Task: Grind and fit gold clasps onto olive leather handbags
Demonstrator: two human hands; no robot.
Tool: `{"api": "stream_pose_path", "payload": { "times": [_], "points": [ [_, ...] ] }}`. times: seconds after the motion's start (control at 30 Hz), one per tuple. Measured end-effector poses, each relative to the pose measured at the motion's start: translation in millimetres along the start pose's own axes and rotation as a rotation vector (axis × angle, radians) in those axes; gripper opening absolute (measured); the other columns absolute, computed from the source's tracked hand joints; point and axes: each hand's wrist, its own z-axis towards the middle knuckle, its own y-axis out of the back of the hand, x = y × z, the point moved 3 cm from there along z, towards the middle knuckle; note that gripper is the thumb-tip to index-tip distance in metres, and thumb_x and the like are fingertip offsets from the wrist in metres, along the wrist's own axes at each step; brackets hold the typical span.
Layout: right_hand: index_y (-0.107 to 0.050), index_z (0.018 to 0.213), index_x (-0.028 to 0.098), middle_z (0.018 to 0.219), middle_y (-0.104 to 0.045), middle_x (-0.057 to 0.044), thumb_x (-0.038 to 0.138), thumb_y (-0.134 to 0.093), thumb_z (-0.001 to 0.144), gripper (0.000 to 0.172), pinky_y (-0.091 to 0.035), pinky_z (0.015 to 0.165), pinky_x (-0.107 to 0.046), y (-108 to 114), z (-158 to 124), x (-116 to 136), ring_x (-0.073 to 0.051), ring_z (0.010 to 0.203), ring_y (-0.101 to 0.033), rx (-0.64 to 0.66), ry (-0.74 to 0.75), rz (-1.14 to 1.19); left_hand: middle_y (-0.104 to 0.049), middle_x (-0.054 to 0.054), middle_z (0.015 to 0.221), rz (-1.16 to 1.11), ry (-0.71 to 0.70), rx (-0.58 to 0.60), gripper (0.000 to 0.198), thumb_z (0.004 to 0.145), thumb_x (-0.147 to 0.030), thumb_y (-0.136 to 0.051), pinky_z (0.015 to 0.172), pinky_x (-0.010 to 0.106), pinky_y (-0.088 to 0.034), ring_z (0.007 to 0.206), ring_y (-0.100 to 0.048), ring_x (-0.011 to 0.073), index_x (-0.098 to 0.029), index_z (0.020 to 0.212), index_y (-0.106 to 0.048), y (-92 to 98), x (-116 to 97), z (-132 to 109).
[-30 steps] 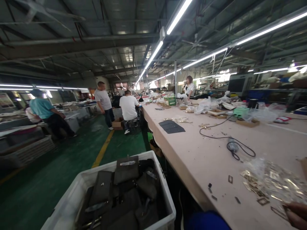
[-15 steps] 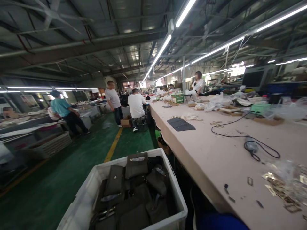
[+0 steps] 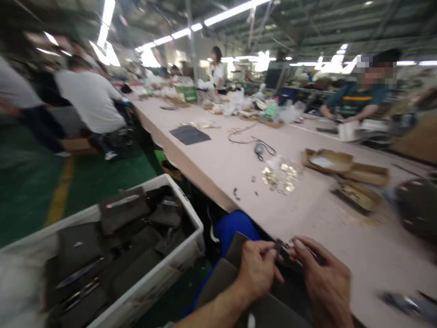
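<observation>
Pink-covered table (image 3: pixel 218 167) with metal pieces (image 3: pixel 289 172), boxes (image 3: pixel 366 175)

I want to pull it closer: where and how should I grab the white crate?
Probably by the near rim of the white crate, coming down from above: that edge is straight and bare, with the dark bags inside it.

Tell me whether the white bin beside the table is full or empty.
Not empty: dark bag-like pieces lie piled inside the white bin. I cannot tell how deep the pile goes.

Bare left hand (image 3: pixel 257 269), bare right hand (image 3: pixel 326 275), blue-clad knee (image 3: pixel 236 225)
</observation>
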Motion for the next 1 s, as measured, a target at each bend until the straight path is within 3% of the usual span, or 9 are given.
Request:
{"api": "stream_pose_path", "payload": {
  "times": [0.07,0.13,0.23,0.37,0.53,0.77,1.0],
  "points": [
    [-0.078,0.1,0.02,0.085,-0.072,-0.005,0.052,-0.082,0.089,0.035,-0.062,0.063,-0.031,30.1,-16.5,-1.2,-0.021,0.07,-0.068,-0.057,-0.065,0.046,-0.072,0.006,0.071,0.149,-0.203,0.12,0.025,0.098,-0.024,-0.059,0.045,0.018,-0.042,0.048,-0.064,0.0127,-0.009,0.093,-0.079,-13.4,4.4,8.1],
    [-0.079,0.1,0.019,0.084,-0.072,-0.005,0.044,-0.086,0.087,0.029,-0.06,0.062,-0.03,33.9,-22.3,-1.2,-0.02,0.068,-0.067,-0.05,-0.101,0.159,-0.075,0.008,0.08,0.17,-0.264,0.192,0.031,0.097,-0.025,-0.054,0.044,0.017,-0.043,0.05,-0.068,0.0141,-0.009,0.1,-0.08,-14.8,4.9,13.0],
    [-0.08,0.101,0.018,0.084,-0.071,-0.006,0.037,-0.086,0.088,0.023,-0.059,0.059,-0.028,20.6,-21.0,-0.6,-0.019,0.068,-0.066,0.017,-0.124,0.243,-0.077,0.01,0.089,0.148,-0.257,0.247,0.034,0.097,-0.025,-0.05,0.046,0.017,-0.048,0.053,-0.071,0.0149,-0.009,0.107,-0.079,-9.3,0.8,13.5],
    [-0.081,0.1,0.019,0.083,-0.071,-0.005,0.038,-0.085,0.089,0.022,-0.061,0.058,-0.028,8.9,-19.1,0.3,-0.019,0.066,-0.066,0.085,-0.137,0.247,-0.072,0.007,0.076,0.135,-0.249,0.253,0.031,0.098,-0.025,-0.052,0.049,0.017,-0.051,0.054,-0.072,0.016,-0.01,0.104,-0.078,-7.6,-2.1,11.4],
    [-0.082,0.099,0.019,0.085,-0.071,-0.006,0.039,-0.084,0.088,0.022,-0.062,0.06,-0.029,8.2,-19.8,-0.6,-0.019,0.067,-0.066,0.096,-0.136,0.213,-0.07,0.006,0.079,0.112,-0.249,0.282,0.031,0.1,-0.029,-0.053,0.05,0.017,-0.053,0.057,-0.073,0.0172,-0.01,0.105,-0.077,-8.9,-1.2,11.8],
    [-0.083,0.1,0.02,0.083,-0.071,-0.006,0.041,-0.086,0.085,0.026,-0.064,0.059,-0.029,9.3,-18.6,-3.6,-0.02,0.066,-0.067,0.104,-0.18,0.196,-0.071,0.006,0.077,0.141,-0.249,0.311,0.034,0.1,-0.024,-0.048,0.055,0.019,-0.056,0.06,-0.075,0.018,-0.011,0.11,-0.077,-6.7,-2.7,10.9],
    [-0.083,0.099,0.02,0.08,-0.07,-0.005,0.042,-0.085,0.086,0.026,-0.062,0.058,-0.029,10.4,-19.3,-2.3,-0.019,0.064,-0.066,0.101,-0.167,0.17,-0.073,0.008,0.088,0.138,-0.254,0.348,0.036,0.099,-0.018,-0.044,0.055,0.018,-0.055,0.061,-0.074,0.0156,-0.011,0.114,-0.077,-6.4,-5.3,11.0]
  ]
}}
